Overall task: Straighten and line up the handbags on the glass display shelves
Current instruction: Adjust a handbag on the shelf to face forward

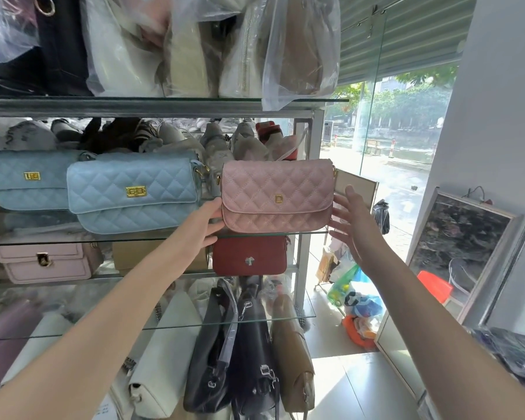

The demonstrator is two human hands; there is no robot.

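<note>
Tight on the left, open on the right

The pink quilted bag (278, 197) stands at the right end of its glass shelf (309, 232); the left hand (208, 224) fills the narrow gap between it and the light blue quilted bag (134, 192), which overlaps a second blue bag (25, 178) further left. To the right the open right hand (350, 219) has free air beyond the metal upright (315, 137) (only a framed panel (356, 187) leans behind there). Above, bundled goods crowd the back under the upper shelf (164, 106). Below, a red bag (249, 254) sits close under the glass.
</note>
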